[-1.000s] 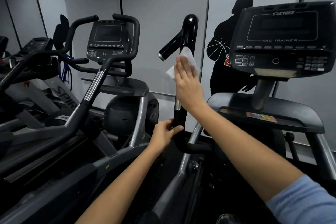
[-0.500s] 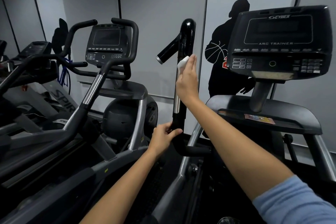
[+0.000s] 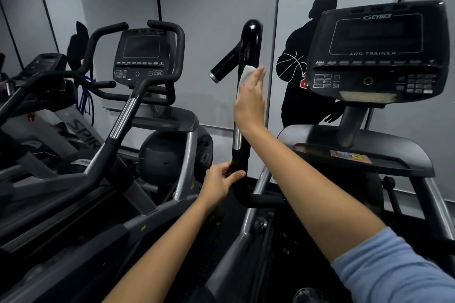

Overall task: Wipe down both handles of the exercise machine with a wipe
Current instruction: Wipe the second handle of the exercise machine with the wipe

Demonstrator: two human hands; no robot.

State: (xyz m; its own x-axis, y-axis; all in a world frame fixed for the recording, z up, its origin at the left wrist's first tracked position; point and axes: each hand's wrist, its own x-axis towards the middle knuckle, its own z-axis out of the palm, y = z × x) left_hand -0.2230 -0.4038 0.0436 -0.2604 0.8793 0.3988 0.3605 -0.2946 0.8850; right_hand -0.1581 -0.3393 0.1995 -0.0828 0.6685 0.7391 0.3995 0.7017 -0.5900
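The machine's left handle [image 3: 250, 42] is a glossy black upright bar with a short side grip branching to the left. My right hand [image 3: 250, 103] presses a white wipe [image 3: 246, 74] flat against the bar just below the branch, fingers straight and pointing up. My left hand [image 3: 220, 183] grips the lower black part of the same bar, thumb across its front. The machine's right handle is out of view.
The Cybex Arc Trainer console [image 3: 376, 54] stands to the right on its post, above a dark tray. Another elliptical [image 3: 145, 56] with curved handlebars stands to the left, with more machines beyond it. A grey wall with a basketball-player silhouette [image 3: 302, 66] is behind.
My right hand has turned and slid up along the bar, and the wipe now shows less from under the fingers. My left hand keeps its grip low on the bar.
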